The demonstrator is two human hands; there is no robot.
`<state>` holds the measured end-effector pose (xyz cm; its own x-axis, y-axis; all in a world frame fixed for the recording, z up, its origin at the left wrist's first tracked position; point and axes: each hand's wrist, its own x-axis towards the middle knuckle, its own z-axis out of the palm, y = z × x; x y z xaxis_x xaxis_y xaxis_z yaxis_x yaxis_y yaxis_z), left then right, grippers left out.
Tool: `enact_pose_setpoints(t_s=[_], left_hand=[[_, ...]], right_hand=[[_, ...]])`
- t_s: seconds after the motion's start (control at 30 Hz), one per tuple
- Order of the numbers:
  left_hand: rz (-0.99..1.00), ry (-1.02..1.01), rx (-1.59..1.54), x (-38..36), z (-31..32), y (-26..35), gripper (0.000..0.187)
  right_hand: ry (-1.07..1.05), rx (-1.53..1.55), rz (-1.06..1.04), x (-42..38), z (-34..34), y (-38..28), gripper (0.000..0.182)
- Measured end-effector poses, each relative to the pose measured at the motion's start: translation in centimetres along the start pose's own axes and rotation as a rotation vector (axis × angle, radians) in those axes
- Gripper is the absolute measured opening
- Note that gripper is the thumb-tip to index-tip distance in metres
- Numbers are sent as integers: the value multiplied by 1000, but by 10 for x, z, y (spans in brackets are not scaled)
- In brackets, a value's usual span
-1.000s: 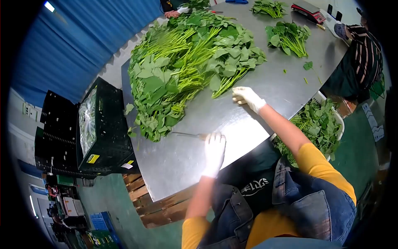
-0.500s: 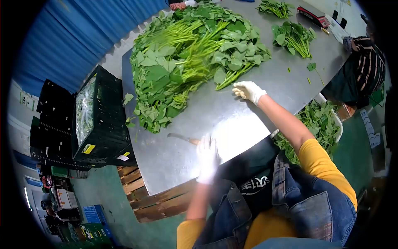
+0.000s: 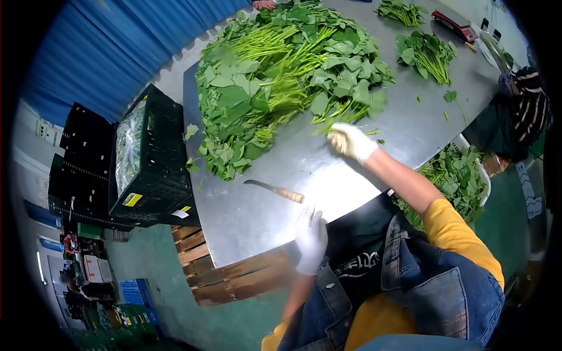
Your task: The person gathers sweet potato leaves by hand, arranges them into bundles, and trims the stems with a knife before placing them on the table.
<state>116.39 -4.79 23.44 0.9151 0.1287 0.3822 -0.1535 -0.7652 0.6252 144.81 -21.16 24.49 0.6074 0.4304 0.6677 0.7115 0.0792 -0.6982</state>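
A heap of leafy green stems [image 3: 293, 76] covers the far part of the metal table [image 3: 234, 228]. At the heap's near edge, my white-gloved right hand [image 3: 351, 143] is closed, its fingers curled around the ends of some stems, which are partly hidden and blurred. My left hand [image 3: 311, 240], also in a white glove, is at the table's near edge with fingers stretched out and nothing in it. Just beyond its fingertips lies a knife with a curved blade and wooden handle [image 3: 290, 195], not touched by the hand.
Two bunches of greens [image 3: 427, 55] [image 3: 401, 11] and a red scale [image 3: 453, 24] are at the far right. A white basket [image 3: 485, 184] of leaves stands below the right edge. Dark crates [image 3: 155, 158] stand left; a wooden pallet [image 3: 234, 281] lies below. Another person's striped clothing [image 3: 530, 96] shows right.
My left hand has drawn back from the knife toward my body, uncovering its handle. My right hand's fingers have curled in at the stem ends, and stems there have shifted.
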Motion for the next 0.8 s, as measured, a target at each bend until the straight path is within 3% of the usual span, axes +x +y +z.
enact_pose_setpoints(t_s=[0.03,0.07,0.13,0.27,0.33,0.4,0.43,0.47,0.53,0.6,0.63,0.67,0.73,0.77,0.8], left_hand=[[134,90,93,27,-34,42,21],[128,81,90,34,-32,41,21],[28,153,-89,42,-33,43,16],[-275,107,-426,77,-45,63,12],[-233,77,-452,97,-57,86,15],[-348,-100,-575,117,-68,108,19],[-491,-75,-713,123,-59,113,24],[-488,-67,-709,129,-56,117,24],[-489,-41,-804,139,-56,127,28],[-439,-21,-651,146,-53,125,29],[-416,6,-715,145,-41,114,27],[-395,32,-779,143,-31,104,25],[-501,-22,-744,149,-35,100,22],[-531,29,-881,149,-30,86,22],[-559,82,-1018,149,-30,77,23]], right_hand=[[89,485,605,-15,14,-43,18],[107,882,1090,-13,9,-99,22],[-41,554,941,-34,22,-129,23],[4,500,791,-50,22,-137,19],[-53,86,707,-44,20,-146,17],[-55,22,610,-30,19,-163,18],[-12,-42,501,-23,20,-171,19],[30,-105,393,-17,21,-177,20],[4,-126,402,-9,19,-185,21],[-13,-442,267,-8,18,-190,20],[-85,-633,254,-8,20,-185,18],[-90,-626,257,-10,20,-183,18],[-229,-781,126,-5,16,-189,22],[-249,-836,142,-1,13,-194,31],[-125,-670,42,0,5,-199,44]])
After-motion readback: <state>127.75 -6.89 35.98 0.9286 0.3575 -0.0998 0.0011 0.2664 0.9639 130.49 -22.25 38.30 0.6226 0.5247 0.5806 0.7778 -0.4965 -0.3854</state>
